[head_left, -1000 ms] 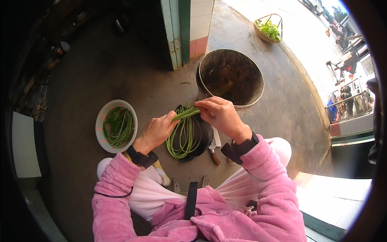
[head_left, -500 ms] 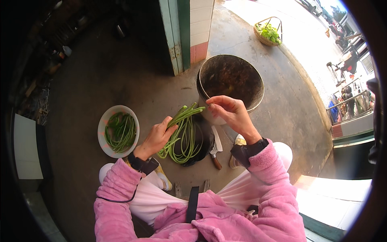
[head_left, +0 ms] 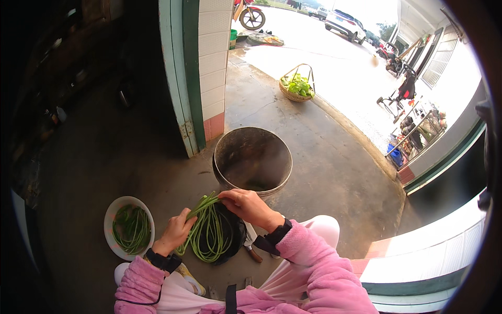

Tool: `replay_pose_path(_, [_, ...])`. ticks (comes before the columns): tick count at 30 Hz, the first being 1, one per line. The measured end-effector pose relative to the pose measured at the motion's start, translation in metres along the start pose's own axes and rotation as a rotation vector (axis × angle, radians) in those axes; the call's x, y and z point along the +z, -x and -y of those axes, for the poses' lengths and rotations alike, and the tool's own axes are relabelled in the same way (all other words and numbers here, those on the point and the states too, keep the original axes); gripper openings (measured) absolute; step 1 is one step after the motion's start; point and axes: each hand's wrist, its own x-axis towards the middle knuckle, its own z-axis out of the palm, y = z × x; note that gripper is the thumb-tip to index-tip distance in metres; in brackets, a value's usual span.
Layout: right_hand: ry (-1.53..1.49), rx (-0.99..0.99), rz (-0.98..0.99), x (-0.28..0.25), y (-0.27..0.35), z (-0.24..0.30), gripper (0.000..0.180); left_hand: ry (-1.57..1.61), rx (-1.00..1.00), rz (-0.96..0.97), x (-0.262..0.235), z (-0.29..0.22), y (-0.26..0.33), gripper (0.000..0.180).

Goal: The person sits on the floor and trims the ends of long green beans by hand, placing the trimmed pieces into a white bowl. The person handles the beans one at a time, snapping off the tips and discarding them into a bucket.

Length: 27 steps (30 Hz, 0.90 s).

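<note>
While both hands work the same bunch of long green beans (head_left: 206, 230), the hold is a light one: the right hand (head_left: 248, 205) is closed over the tips of the stems at the top of the bunch, fingers curled down on them, and the left hand (head_left: 175, 233) is pinched round the stems lower down on the left side. The rest of the bunch loops down loose over a dark bag (head_left: 230, 235) on the floor between the person's knees.

Since only the upper ends are held, the likeliest slip is a few stems sliding out of the pinch and dropping onto the wet-looking concrete floor (head_left: 324, 172) (it would dirty them). A sharp pull between the two hands could also snap a stem at the wrong place, or tangle the hanging loops.

Just beyond the right hand stands a large metal pot (head_left: 252, 159), its rim near the knuckles; a piece tossed carelessly could strike that rim and fall short. At the left, apart from the bunch, a white bowl (head_left: 112, 209) already holds green beans, and reaching across to it could drag the loose loops off the bag. A small tool with a brownish handle (head_left: 254, 255) lies by the right wrist, close enough to be knocked.
</note>
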Motion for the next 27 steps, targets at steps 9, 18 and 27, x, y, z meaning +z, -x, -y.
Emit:
replay_pose_path(9, [0.022,-0.179,-0.013,-0.002,0.003,0.004,0.018,0.083,0.079,-0.006,-0.003,0.0,0.001,0.017])
replay_pose_path(18, [-1.513,0.619,-0.257,0.028,0.003,0.01,0.018,0.316,-0.045,0.036,0.007,0.006,-0.001,0.022])
replay_pose_path(27, [-0.753,0.364,-0.451,-0.022,-0.016,-0.042,0.022,0.73,-0.174,0.257,0.005,-0.002,0.004,0.011])
